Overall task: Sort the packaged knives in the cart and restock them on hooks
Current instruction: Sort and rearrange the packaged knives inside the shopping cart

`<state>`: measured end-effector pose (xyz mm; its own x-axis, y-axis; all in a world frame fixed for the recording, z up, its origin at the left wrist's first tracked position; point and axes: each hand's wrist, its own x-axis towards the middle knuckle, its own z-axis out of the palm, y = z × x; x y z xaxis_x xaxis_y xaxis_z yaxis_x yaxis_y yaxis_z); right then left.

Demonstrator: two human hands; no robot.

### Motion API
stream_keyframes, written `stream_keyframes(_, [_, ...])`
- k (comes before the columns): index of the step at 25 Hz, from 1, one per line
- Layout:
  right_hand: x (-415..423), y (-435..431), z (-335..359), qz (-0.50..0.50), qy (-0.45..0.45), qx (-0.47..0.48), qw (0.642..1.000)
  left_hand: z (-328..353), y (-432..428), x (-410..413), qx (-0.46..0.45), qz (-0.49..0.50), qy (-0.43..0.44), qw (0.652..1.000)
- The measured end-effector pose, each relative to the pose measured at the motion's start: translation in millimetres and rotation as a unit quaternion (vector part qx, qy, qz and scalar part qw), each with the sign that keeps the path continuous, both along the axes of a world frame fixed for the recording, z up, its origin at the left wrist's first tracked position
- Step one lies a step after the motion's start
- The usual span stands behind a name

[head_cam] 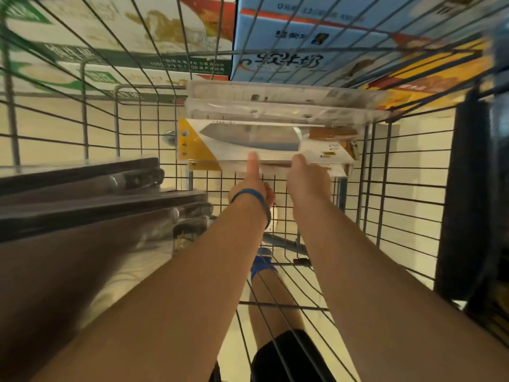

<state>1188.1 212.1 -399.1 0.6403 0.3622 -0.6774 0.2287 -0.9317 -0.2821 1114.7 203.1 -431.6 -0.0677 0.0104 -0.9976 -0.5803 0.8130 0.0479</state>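
Stacks of dark knife packs [82, 194] lie blurred at the left of the wire cart [387, 166]; a green-and-white carton [110, 37] and a blue carton [303, 37] sit beyond its far wall. There the left hand [252, 186] and right hand [308, 180] pinch the near edge of a yellow-carded packaged knife [264, 142], clear knife packs [275, 106] behind it. Pale floor [421, 139] shows below.

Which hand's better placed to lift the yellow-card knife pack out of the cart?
Right, probably. The right hand grips the knife pack by its near edge, close to the handle end; the left hand only shows a thumb against that edge.
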Motion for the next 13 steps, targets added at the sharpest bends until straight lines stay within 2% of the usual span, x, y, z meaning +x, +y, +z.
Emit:
stream_keyframes(2, [-1,13,9,0.078,-0.152,0.057,0.984,-2,6,6,-0.004,0.021,-0.015,1.000])
stream_keyframes(3, [-6,25,11,0.110,-0.183,0.109,0.971,-3,8,8,-0.012,0.021,-0.017,1.000])
stream_keyframes(4, [-13,38,11,0.171,-0.196,0.131,0.956,-2,9,10,-0.023,0.022,-0.015,0.999])
stream_keyframes(7, [-23,65,7,0.370,-0.250,0.088,0.890,2,18,14,-0.008,0.092,-0.062,0.994])
stream_keyframes(9, [-13,72,6,0.423,-0.296,0.112,0.849,3,23,14,0.017,0.124,-0.072,0.990])
stream_keyframes(11, [-5,71,6,0.444,-0.299,0.163,0.829,4,22,12,0.006,0.113,-0.040,0.993])
stream_keyframes(13, [-4,67,4,0.475,-0.313,0.144,0.810,7,21,11,-0.012,0.079,-0.006,0.997])
